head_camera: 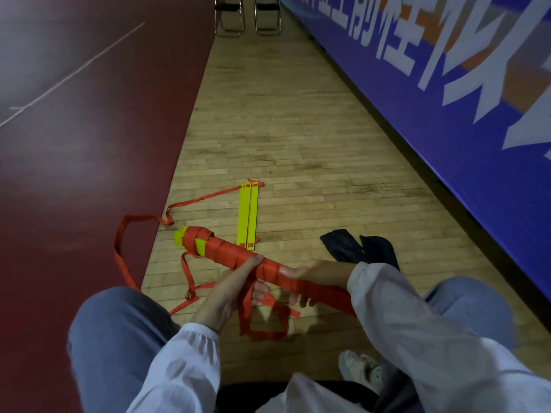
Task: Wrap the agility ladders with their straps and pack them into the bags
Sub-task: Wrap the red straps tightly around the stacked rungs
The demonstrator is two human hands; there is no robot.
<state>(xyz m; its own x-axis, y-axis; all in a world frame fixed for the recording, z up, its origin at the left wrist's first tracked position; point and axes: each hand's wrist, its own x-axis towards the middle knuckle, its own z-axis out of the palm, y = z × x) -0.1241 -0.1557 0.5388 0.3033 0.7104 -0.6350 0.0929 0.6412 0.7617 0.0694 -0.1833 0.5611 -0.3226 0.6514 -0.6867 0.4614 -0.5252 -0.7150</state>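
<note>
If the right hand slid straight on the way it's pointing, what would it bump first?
Probably the left hand: the right hand points along the red bundle straight at it, both gripping that bundle.

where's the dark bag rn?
Head view, right of centre: the dark bag lies on the wood floor just beyond the right hand, right of the loose yellow rungs.
</note>
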